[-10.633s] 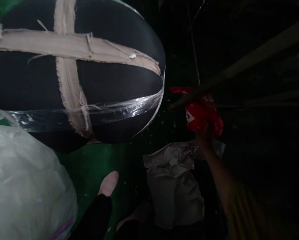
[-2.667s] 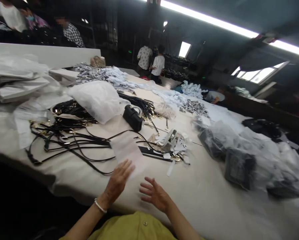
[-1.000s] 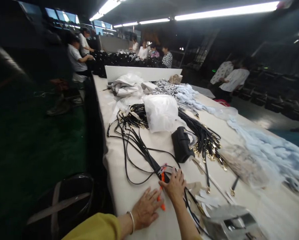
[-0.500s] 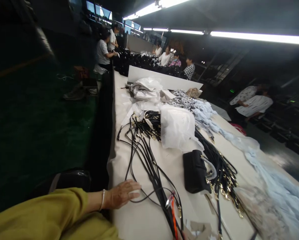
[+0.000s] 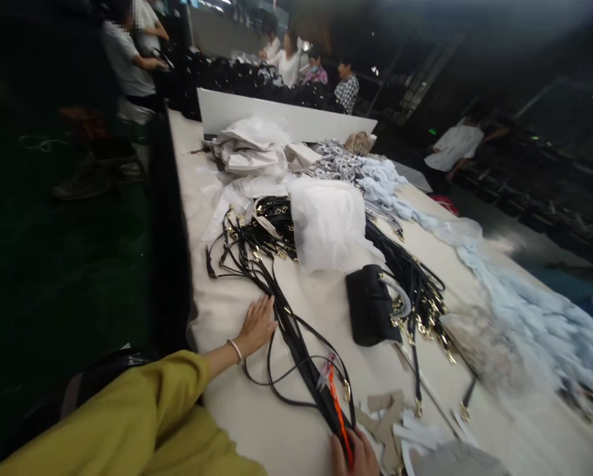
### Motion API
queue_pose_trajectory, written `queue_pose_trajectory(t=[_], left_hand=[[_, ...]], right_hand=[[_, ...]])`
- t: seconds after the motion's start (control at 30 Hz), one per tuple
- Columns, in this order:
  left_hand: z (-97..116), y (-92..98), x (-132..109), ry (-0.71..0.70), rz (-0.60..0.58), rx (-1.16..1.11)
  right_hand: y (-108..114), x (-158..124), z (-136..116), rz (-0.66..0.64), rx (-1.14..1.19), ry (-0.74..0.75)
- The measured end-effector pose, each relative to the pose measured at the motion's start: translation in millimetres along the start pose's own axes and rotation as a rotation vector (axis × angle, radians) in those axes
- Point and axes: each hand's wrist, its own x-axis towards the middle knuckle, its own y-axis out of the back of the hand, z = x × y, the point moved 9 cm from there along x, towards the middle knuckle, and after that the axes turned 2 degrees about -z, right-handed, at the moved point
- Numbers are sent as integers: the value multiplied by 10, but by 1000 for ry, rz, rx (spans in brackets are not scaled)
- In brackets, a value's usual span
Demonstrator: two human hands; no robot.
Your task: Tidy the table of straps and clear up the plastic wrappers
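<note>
A: Black leather straps with gold clasps (image 5: 286, 330) lie in a loose bundle down the near end of the long cream-covered table (image 5: 217, 311). What are the hands doing?

B: Left hand (image 5: 258, 324) lies flat and open, fingers spread, touching the straps' left side, gripping nothing. Right hand (image 5: 354, 455) at the bottom edge closes round the bundle's end with the orange-handled tool (image 5: 338, 416).

A: Advice?

B: Best to pin the straps with the left palm, I'd judge, clear of the small black leather purse (image 5: 370, 305).
</note>
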Motion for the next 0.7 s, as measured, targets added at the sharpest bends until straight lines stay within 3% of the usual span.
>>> queue_pose_trajectory(t=[0.1, 0.17, 0.3, 0.4, 0.47, 0.57, 0.7], left_hand=[[129, -92, 253, -37, -37, -44], [110, -96, 277, -76, -37, -61], [51, 5, 21, -221, 4, -57], [45, 79, -247, -340, 39, -22], [69, 123, -378, -436, 75, 37], [123, 207, -470, -585, 147, 129], [134, 343, -414, -664, 201, 111]], right_hand=[[44, 39, -49, -27, -75, -50], [-9, 169, -133, -46, -60, -87], [-309, 473, -263, -149, 93, -229], [-534, 589, -173, -269, 180, -461], [-565, 616, -96, -303, 235, -581], [-376, 609, -59, -256, 289, -629], [132, 298, -96, -148, 329, -616]])
